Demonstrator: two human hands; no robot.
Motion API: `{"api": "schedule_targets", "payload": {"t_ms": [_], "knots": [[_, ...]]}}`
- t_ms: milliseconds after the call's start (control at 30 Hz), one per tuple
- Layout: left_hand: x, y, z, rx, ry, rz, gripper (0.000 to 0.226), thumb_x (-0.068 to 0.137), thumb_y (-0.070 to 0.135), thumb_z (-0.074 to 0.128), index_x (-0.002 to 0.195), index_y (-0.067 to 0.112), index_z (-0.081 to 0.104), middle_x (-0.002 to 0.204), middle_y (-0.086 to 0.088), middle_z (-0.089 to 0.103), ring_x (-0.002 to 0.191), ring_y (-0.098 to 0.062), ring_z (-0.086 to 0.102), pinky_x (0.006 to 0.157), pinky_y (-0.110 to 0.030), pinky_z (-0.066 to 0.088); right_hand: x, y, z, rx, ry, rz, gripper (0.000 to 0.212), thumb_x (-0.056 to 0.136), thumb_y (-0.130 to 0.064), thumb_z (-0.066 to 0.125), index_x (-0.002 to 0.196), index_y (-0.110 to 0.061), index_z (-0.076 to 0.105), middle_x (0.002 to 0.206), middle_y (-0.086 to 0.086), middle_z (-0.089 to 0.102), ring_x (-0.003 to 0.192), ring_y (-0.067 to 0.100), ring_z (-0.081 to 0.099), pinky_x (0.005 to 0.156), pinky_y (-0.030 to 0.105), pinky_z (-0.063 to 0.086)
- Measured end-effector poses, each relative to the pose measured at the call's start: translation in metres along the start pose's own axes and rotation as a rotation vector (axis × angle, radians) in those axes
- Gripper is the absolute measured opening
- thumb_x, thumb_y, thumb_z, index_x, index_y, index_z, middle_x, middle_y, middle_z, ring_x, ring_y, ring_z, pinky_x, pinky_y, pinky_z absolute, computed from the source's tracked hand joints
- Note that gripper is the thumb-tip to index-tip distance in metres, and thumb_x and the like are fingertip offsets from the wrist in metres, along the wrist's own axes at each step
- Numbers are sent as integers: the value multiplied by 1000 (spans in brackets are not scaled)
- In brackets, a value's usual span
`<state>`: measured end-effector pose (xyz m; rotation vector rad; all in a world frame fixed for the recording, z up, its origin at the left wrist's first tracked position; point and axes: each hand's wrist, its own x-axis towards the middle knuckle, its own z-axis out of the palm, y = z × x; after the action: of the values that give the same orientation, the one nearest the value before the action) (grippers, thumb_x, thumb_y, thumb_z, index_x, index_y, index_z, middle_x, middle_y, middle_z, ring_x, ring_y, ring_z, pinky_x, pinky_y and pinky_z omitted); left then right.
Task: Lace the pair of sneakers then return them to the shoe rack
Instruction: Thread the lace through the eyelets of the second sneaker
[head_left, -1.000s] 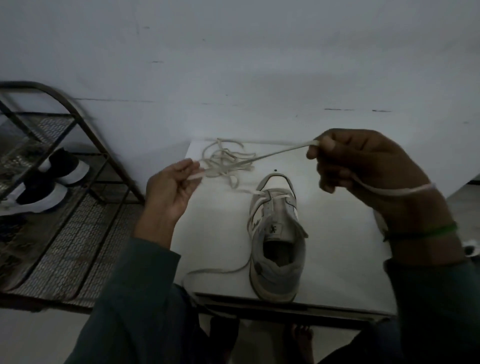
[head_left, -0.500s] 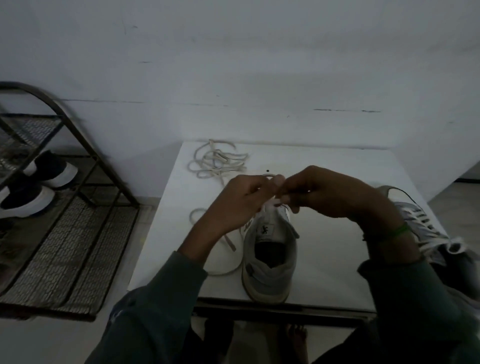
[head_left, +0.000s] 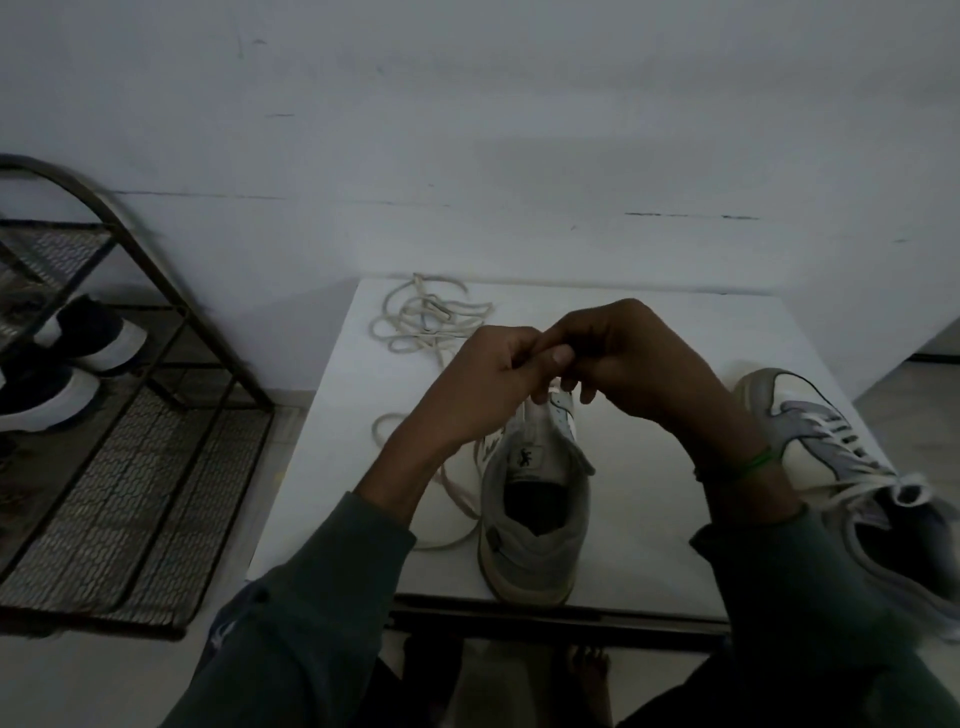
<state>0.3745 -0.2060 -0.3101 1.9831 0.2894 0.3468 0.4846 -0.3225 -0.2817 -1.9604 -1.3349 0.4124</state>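
Grey-white sneaker (head_left: 535, 499) sat upright mid-bench (head_left: 649, 519), heel nearest, lace (head_left: 457, 499) trailing left, probably part-threaded. Second sneaker (head_left: 841, 467), laced, at right edge. Spare lace (head_left: 426, 322) piled far-left. Shoe rack (head_left: 130, 467) leftward.

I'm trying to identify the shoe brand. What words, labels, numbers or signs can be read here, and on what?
No text can be read.
Tongue label of the middle sneaker: a small dark emblem, too blurred to read.
Pale mark on the dark clothing at lower left: too blurred to read.
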Motion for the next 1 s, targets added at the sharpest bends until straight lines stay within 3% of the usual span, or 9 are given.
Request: {"api": "schedule_targets", "payload": {"t_ms": [200, 367, 400, 467, 533, 700, 767, 867, 1000], "knots": [[5, -8, -3, 5, 7, -143, 27, 94, 21, 57, 82, 1, 71, 65, -9, 65, 38, 4, 45, 41, -6, 30, 6, 8, 14, 142, 130, 177, 27, 78, 1, 70, 79, -15, 49, 64, 6, 68, 55, 20, 67, 49, 30, 57], [11, -25, -8, 83, 102, -163, 15, 89, 11, 63, 77, 5, 71, 71, -12, 70, 47, 2, 51, 50, -14, 38, 10, 26, 22, -112, 327, 181, 17, 80, -19, 72, 86, -15, 57, 76, 4, 70, 67, 20, 66, 66, 39, 56], [13, -30, -4, 120, 136, -156, 13, 88, 12, 64, 78, 7, 71, 71, -9, 70, 52, 0, 55, 54, -16, 41, 10, 31, 21, -190, 284, 235, 18, 82, -28, 70, 90, -16, 60, 84, 3, 69, 75, 22, 66, 72, 38, 55], [16, -38, 7, 234, 192, -123, 9, 85, 13, 66, 81, 10, 73, 76, -6, 71, 63, -6, 60, 61, -18, 44, 8, 37, 26, -382, 0, 401, 38, 79, -47, 67, 101, -16, 63, 102, 4, 66, 93, 25, 63, 81, 35, 52], [19, -46, 21, 322, 184, -91, 11, 85, 16, 66, 85, 11, 75, 82, -5, 72, 72, -12, 63, 66, -21, 44, 5, 40, 39, -479, -239, 491, 54, 76, -52, 66, 114, -15, 59, 114, 8, 61, 103, 28, 59, 83, 35, 49], [18, -57, 34, 375, 159, -105, 15, 83, 20, 67, 91, 12, 77, 87, -4, 73, 80, -15, 64, 65, -22, 40, 7, 49, 51, -391, -24, 477, 28, 80, -24, 59, 101, -7, 68, 100, 13, 66, 92, 30, 62, 66, 28, 42], [17, -60, 36, 419, 156, -126, 15, 83, 21, 67, 92, 13, 77, 85, -3, 67, 81, -14, 60, 64, -22, 34, 6, 56, 43, -100, 35, 524, 21, 76, -6, 58, 90, -3, 73, 88, 16, 69, 83, 30, 64, 64, 31, 49], [19, -66, 43, 448, 176, -147, 15, 83, 24, 66, 91, 16, 77, 94, -8, 63, 87, -19, 58, 65, -22, 31, 1, 60, 33, 371, 19, 641, 29, 73, 13, 53, 90, 0, 73, 77, 18, 67, 63, 28, 63, 49, 28, 53], [21, -70, 48, 472, 176, -135, 15, 84, 23, 66, 91, 15, 76, 92, -7, 59, 87, -20, 57, 66, -24, 35, -1, 68, 30, 478, -28, 643, 31, 76, 16, 52, 93, -1, 72, 76, 17, 66, 61, 28, 61, 46, 25, 52]]}}
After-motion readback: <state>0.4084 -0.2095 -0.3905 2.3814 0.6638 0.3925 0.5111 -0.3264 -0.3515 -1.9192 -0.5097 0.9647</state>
